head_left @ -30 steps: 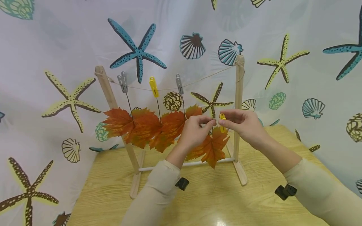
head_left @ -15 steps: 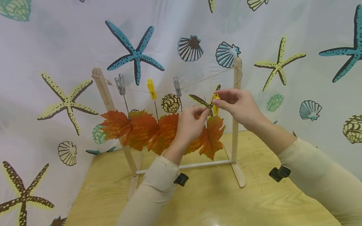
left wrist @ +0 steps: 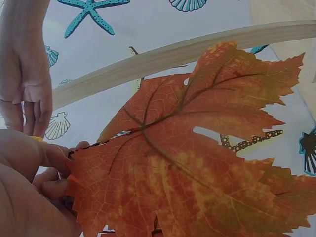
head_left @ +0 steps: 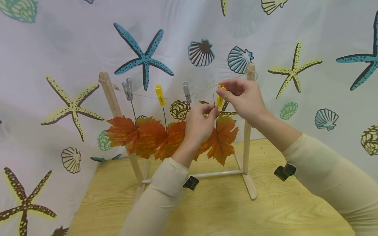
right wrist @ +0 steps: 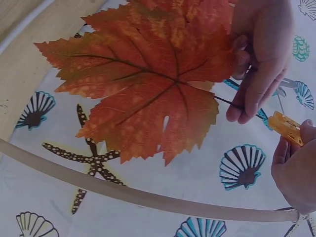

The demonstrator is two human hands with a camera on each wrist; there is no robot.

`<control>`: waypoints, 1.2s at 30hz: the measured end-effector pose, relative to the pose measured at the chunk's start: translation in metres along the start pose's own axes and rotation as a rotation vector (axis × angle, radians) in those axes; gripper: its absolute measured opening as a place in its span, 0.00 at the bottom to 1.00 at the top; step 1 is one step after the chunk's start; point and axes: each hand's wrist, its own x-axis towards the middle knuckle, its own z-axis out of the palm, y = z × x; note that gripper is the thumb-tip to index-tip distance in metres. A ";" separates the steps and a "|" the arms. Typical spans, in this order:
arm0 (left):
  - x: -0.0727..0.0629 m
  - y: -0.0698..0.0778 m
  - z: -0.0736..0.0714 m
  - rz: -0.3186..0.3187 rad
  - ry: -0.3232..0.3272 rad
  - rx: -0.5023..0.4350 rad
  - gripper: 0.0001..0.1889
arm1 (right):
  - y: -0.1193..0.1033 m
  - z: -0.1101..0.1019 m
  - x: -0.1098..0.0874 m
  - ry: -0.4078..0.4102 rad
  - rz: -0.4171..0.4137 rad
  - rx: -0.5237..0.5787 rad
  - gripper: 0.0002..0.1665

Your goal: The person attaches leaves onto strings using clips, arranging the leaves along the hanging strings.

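Note:
In the head view, my left hand pinches the thin dark stem of an orange maple leaf, which hangs below the fingers. To its right and slightly higher, my right hand holds a yellow clothespin between thumb and fingers, close to the string. From the right wrist view, the clothespin sits near the stem's free end, and a gap seems to separate them. The leaf fills much of the left wrist view; the left fingertips are partly hidden there.
Several similar leaves hang from the string by two grey clothespins and a yellow one. Wooden posts hold the string, joined below by a white bar. The stand rests on a wooden table.
Both hands have risen, the left with the leaf and the right with the yellow clothespin. The right hand has also moved left, bringing the clothespin up to the string's height.

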 end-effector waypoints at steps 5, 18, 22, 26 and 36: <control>0.002 0.004 -0.002 -0.001 0.022 0.006 0.11 | -0.013 0.000 0.007 0.010 -0.032 0.049 0.13; 0.006 0.010 -0.003 -0.008 0.046 0.007 0.11 | -0.037 0.004 0.026 0.029 -0.111 0.033 0.10; 0.006 0.011 -0.003 -0.003 0.045 0.015 0.11 | -0.037 0.005 0.031 0.011 -0.081 -0.016 0.10; 0.006 0.011 -0.004 -0.003 0.040 0.016 0.11 | -0.035 0.005 0.032 -0.014 -0.046 -0.086 0.10; 0.008 0.011 -0.007 0.014 0.052 0.021 0.11 | -0.038 0.005 0.035 -0.059 -0.053 -0.283 0.13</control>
